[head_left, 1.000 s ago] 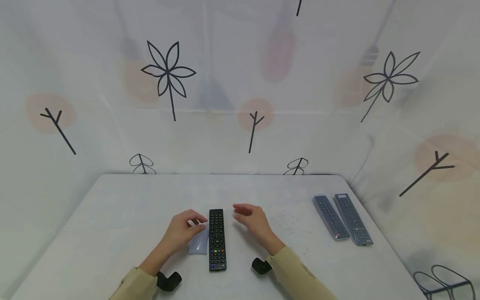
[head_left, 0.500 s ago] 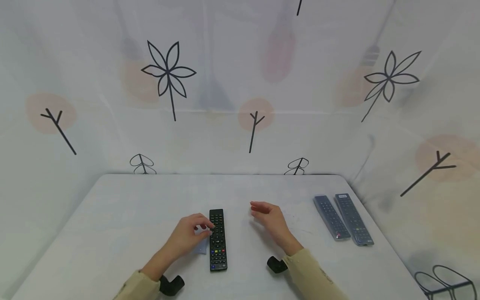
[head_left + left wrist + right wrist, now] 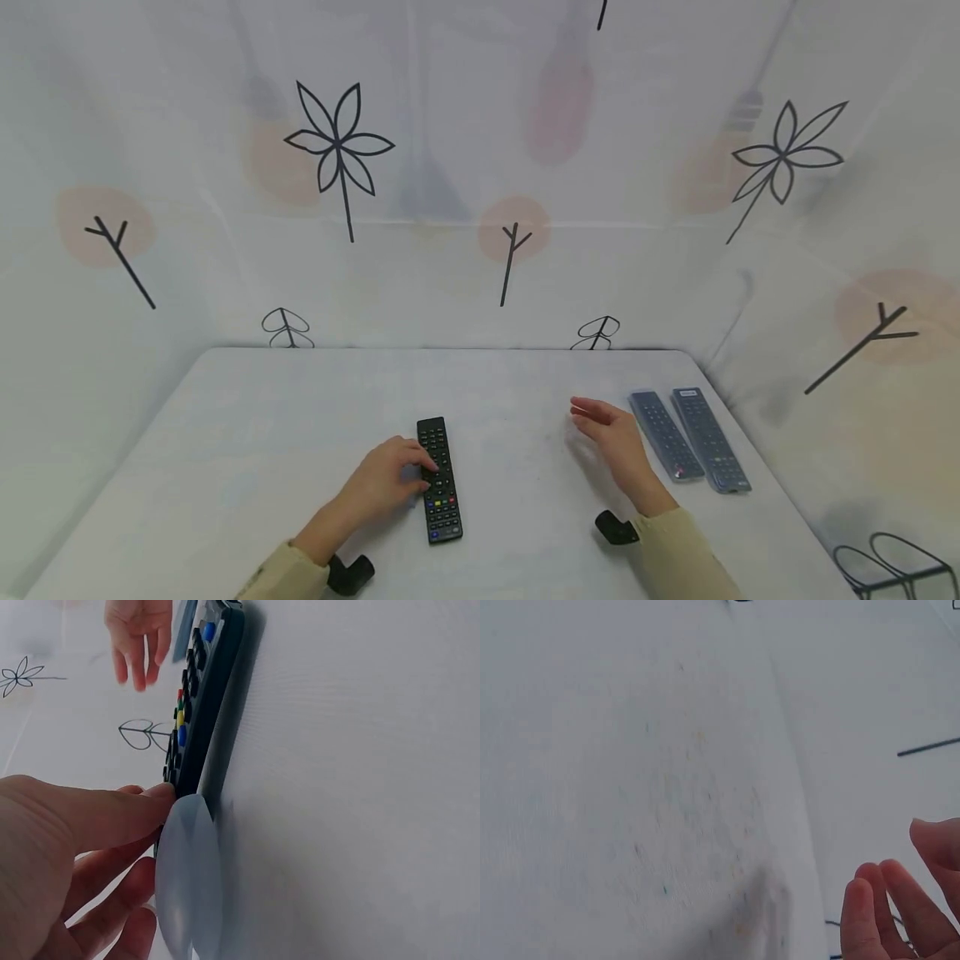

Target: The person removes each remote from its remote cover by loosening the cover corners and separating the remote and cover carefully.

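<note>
Evidently, the left hand pinches the black remote about its upper half, apparently to steady it on the table. A plastic sleeve sits just beside that grip; contact cannot be told. The right hand is well apart, holding nothing, fingers loose, near a shorter covered remote and a longer covered remote, presumably set aside for working room.

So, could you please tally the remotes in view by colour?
Black: 1 remote
Blue-grey: 2 remotes
Total: 3
</note>
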`<state>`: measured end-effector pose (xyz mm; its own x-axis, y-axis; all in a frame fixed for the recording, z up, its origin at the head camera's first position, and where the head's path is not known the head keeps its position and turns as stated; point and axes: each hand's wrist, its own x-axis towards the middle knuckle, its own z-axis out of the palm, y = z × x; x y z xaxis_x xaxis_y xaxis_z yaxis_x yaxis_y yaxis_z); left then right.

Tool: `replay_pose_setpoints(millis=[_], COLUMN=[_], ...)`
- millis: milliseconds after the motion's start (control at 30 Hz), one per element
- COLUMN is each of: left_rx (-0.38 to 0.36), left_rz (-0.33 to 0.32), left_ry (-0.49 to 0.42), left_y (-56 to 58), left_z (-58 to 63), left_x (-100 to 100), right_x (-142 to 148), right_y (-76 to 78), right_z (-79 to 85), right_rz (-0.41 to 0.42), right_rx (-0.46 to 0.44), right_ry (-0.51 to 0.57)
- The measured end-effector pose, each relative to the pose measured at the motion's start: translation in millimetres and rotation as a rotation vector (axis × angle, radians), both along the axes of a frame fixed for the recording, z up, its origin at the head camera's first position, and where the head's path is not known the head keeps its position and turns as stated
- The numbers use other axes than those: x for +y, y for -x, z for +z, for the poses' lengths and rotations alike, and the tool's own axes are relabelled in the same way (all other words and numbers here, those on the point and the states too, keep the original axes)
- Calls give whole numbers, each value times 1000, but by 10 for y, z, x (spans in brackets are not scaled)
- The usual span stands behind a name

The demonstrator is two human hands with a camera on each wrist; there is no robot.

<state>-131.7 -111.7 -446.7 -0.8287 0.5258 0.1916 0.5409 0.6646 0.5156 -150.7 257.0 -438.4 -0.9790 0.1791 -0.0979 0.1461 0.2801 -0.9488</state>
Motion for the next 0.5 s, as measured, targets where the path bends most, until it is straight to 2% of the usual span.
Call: replay_pose_setpoints(millis=[133,200,367,500], left_rx=[-15,-19,-10,5], left_rz=[7,9,9,18], left_ry=[-2,-3,-18,-30], left_y=[-5,-1,6,-1], left_z=[21,27,1,-35], left_x=[7,8,7,10], right_x=[256,384,698,890], right_y=[-42,-63,-115,-141], right_z=[87,121,108,33], right_rz=[-65,-114,-271,-327], right_rx=[31,41,41,16], right_ry=[7,-27,-233,-392])
